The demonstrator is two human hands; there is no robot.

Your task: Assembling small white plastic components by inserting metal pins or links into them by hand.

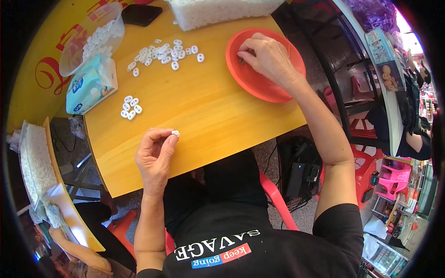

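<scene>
Between the thumb and forefinger of my left hand is a small white plastic piece, held above the near part of the table. My right hand reaches into a red bowl at the table's right. Its thumb and fingertips are pinched together near something small and dark, too small to name. Several loose white pieces with two dark holes each lie in a little group left of my left hand. Farther back spreads a larger scatter of the same white pieces.
A tissue pack and a clear tub of white pieces stand at the table's left. At the back are a dark phone and a big clear bag of white pieces. Another person's arm shows at lower left, by a second table.
</scene>
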